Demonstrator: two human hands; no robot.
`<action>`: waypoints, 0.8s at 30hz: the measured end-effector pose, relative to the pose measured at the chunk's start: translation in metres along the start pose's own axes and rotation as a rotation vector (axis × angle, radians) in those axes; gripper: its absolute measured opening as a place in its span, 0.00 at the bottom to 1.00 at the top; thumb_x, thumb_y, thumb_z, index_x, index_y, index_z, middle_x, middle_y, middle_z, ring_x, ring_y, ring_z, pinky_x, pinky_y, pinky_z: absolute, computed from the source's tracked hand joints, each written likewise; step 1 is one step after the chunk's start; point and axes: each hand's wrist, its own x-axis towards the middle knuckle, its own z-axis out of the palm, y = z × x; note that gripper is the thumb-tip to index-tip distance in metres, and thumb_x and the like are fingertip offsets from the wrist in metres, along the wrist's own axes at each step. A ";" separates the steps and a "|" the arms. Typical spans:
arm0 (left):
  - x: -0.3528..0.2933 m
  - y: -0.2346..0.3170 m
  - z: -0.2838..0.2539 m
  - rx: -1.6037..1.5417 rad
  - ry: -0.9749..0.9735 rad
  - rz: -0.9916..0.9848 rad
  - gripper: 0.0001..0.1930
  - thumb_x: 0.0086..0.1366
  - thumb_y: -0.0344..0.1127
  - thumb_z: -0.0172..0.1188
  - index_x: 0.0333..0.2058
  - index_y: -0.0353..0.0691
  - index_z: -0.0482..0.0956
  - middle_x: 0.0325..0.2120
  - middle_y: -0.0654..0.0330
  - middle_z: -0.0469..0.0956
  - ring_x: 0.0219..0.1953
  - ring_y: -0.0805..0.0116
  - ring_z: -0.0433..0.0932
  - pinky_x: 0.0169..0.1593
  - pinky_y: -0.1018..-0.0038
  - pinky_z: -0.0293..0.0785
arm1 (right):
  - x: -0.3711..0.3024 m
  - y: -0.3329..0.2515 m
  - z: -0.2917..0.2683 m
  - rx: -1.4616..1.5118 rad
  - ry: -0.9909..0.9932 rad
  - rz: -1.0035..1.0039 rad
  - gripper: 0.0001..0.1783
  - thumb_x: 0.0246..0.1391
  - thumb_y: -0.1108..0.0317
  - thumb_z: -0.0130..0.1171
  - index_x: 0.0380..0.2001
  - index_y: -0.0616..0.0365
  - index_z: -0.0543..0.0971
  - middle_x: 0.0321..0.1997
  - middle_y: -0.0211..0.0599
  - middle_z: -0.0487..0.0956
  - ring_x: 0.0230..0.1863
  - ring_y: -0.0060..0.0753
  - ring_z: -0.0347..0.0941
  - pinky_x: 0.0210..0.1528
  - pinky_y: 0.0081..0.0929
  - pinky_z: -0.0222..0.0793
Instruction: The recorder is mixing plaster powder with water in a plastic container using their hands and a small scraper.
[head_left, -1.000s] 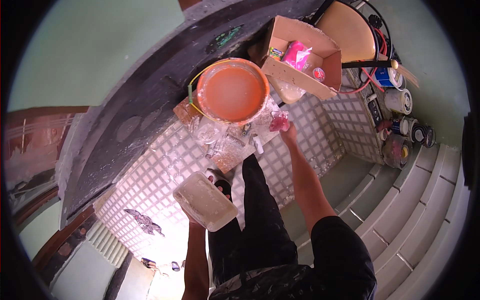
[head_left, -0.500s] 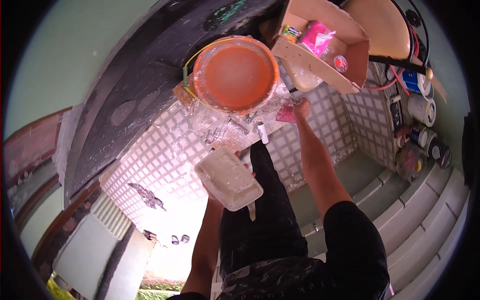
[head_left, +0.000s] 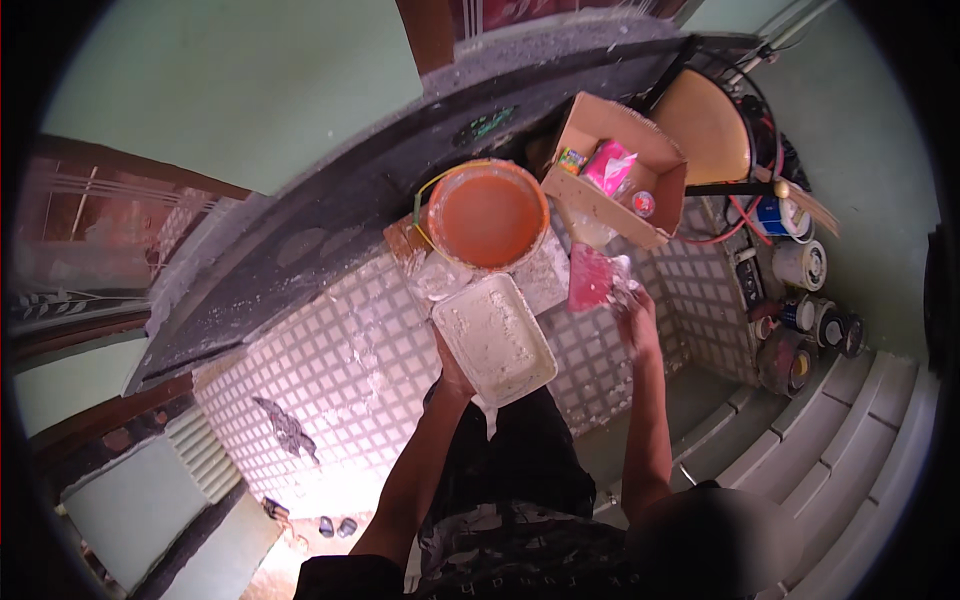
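Observation:
A shallow rectangular plastic tub (head_left: 495, 345) rests in my left hand (head_left: 455, 365), whose fingers wrap its left side. Off-white paste coats the inside of the tub. My right hand (head_left: 632, 310) is closed around a pink-red flat spreader (head_left: 592, 280), to the right of the tub and apart from it. White smears mark the fingers and the spreader's edge. Just beyond the tub stands an orange bucket (head_left: 488, 215) with a yellow handle, its inside coated with pale residue. Under and beside the bucket lies a paste-spattered board (head_left: 545, 275), partly hidden by the tub.
A cardboard box (head_left: 655, 225) with a pink packet stands right of the bucket, near a chair (head_left: 705, 125). Several paint cans (head_left: 800, 265) line the right wall by the steps (head_left: 790, 450). The checkered tile floor (head_left: 330, 340) has white splashes and a dark rag (head_left: 285, 428).
The view has tilted, so more wall shows at the top. The tub has moved nearer the bucket, and its paste-coated inside shows clearly. My right hand has turned, showing more of the spreader.

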 end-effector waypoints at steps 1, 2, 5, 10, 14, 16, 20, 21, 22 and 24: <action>-0.004 0.001 0.016 -0.069 0.070 -0.044 0.45 0.57 0.75 0.37 0.62 0.45 0.59 0.58 0.56 0.65 0.56 0.55 0.67 0.58 0.56 0.65 | -0.028 -0.030 0.020 0.004 -0.017 -0.065 0.18 0.55 0.76 0.50 0.50 0.65 0.68 0.46 0.36 0.76 0.43 0.26 0.75 0.46 0.26 0.71; -0.010 0.003 0.029 -0.132 0.142 -0.087 0.45 0.57 0.75 0.36 0.62 0.45 0.58 0.58 0.57 0.64 0.57 0.55 0.67 0.59 0.55 0.64 | -0.057 -0.060 0.050 -0.038 -0.021 -0.118 0.19 0.54 0.77 0.50 0.51 0.65 0.67 0.46 0.36 0.76 0.44 0.26 0.75 0.47 0.25 0.71; -0.025 0.004 0.050 0.015 -0.122 -0.050 0.45 0.57 0.75 0.35 0.62 0.45 0.58 0.59 0.58 0.64 0.58 0.55 0.66 0.60 0.56 0.63 | -0.136 -0.118 0.122 -0.200 -0.075 -0.264 0.24 0.50 0.82 0.47 0.53 0.64 0.66 0.48 0.34 0.75 0.47 0.24 0.73 0.50 0.25 0.69; -0.070 0.008 0.104 0.079 -0.273 -0.199 0.44 0.59 0.73 0.33 0.62 0.43 0.57 0.60 0.55 0.62 0.60 0.57 0.63 0.63 0.59 0.58 | -0.241 -0.116 0.200 -0.888 0.049 -0.475 0.28 0.44 0.80 0.53 0.52 0.67 0.64 0.46 0.46 0.73 0.48 0.44 0.71 0.52 0.34 0.65; -0.109 0.008 0.114 0.117 -0.356 -0.372 0.44 0.59 0.73 0.34 0.62 0.44 0.58 0.59 0.57 0.63 0.60 0.57 0.63 0.63 0.60 0.59 | -0.292 -0.099 0.221 -1.153 0.286 -0.614 0.28 0.41 0.81 0.55 0.50 0.69 0.64 0.42 0.58 0.71 0.45 0.61 0.69 0.47 0.40 0.66; -0.127 0.006 0.111 0.109 -0.383 -0.492 0.44 0.58 0.74 0.35 0.62 0.44 0.58 0.59 0.57 0.63 0.60 0.57 0.63 0.63 0.60 0.59 | -0.317 -0.092 0.224 -1.203 0.347 -0.589 0.26 0.40 0.81 0.55 0.48 0.67 0.65 0.44 0.58 0.71 0.44 0.63 0.69 0.45 0.42 0.67; -0.158 -0.010 0.096 0.151 -0.386 -0.692 0.44 0.57 0.75 0.36 0.61 0.45 0.59 0.58 0.58 0.64 0.59 0.57 0.64 0.62 0.60 0.59 | -0.357 -0.065 0.221 -1.317 0.543 -0.526 0.22 0.44 0.78 0.56 0.47 0.65 0.68 0.41 0.57 0.74 0.39 0.61 0.72 0.39 0.43 0.69; -0.166 -0.016 0.094 0.168 -0.396 -0.737 0.44 0.57 0.75 0.36 0.61 0.45 0.59 0.58 0.58 0.64 0.59 0.57 0.64 0.62 0.60 0.59 | -0.366 -0.059 0.220 -1.305 0.595 -0.517 0.22 0.44 0.78 0.56 0.47 0.65 0.68 0.41 0.57 0.74 0.39 0.61 0.72 0.39 0.43 0.69; -0.173 -0.024 0.092 0.186 -0.405 -0.746 0.44 0.57 0.75 0.37 0.61 0.45 0.59 0.58 0.58 0.64 0.59 0.57 0.64 0.62 0.60 0.60 | -0.374 -0.053 0.219 -1.270 0.660 -0.495 0.22 0.45 0.77 0.57 0.46 0.65 0.68 0.40 0.57 0.75 0.39 0.62 0.72 0.38 0.44 0.69; -0.192 -0.035 0.089 0.246 -0.427 -0.771 0.45 0.56 0.75 0.38 0.61 0.46 0.60 0.58 0.60 0.64 0.58 0.59 0.65 0.61 0.60 0.61 | -0.391 -0.045 0.217 -1.220 0.765 -0.465 0.22 0.45 0.76 0.57 0.46 0.64 0.68 0.38 0.57 0.75 0.38 0.63 0.72 0.38 0.46 0.69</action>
